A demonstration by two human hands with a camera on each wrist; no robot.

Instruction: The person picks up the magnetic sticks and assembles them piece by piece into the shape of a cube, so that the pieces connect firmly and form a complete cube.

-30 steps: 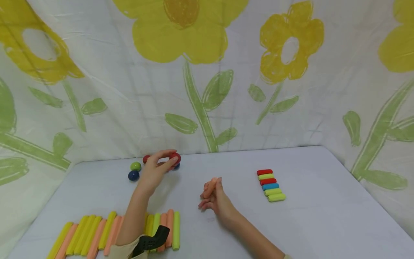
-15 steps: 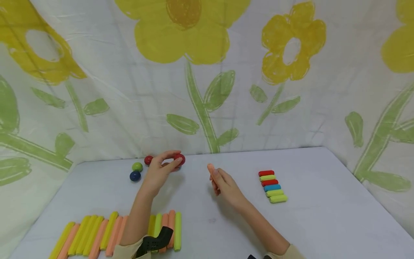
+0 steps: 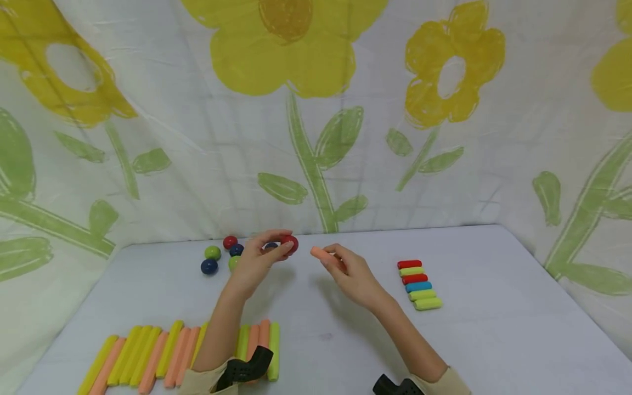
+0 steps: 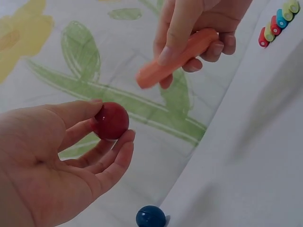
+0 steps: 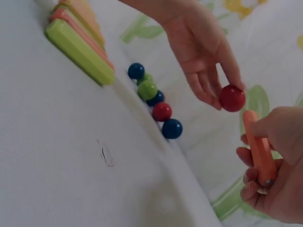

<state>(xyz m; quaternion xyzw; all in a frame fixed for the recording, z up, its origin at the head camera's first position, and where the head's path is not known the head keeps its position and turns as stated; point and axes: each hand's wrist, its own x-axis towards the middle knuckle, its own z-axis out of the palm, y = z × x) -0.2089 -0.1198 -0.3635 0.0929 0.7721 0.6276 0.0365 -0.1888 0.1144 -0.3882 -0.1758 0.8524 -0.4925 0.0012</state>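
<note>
A shiny red ball (image 4: 112,121) is pinched between the thumb and fingertips of my left hand (image 3: 255,267), raised above the table's back part. My right hand (image 3: 357,277) grips a short orange stick (image 5: 260,151) between thumb and fingers. One end of the stick points toward the red ball, with a small gap between them in the head view. In the right wrist view a small metallic dot shows on the stick's other end. Below the left hand, several balls lie on the table, among them a blue ball (image 5: 172,128) and a green ball (image 3: 213,252).
Long yellow, orange and green sticks (image 3: 148,356) lie side by side at front left, partly behind the left forearm. A column of short coloured sticks (image 3: 417,285) lies at right on the white table (image 3: 494,329). A flower-printed cloth (image 3: 375,164) hangs behind.
My right hand has risen and turned, swinging the orange stick toward the red ball. My left hand has moved slightly right with the ball. The gap between the hands has narrowed.
</note>
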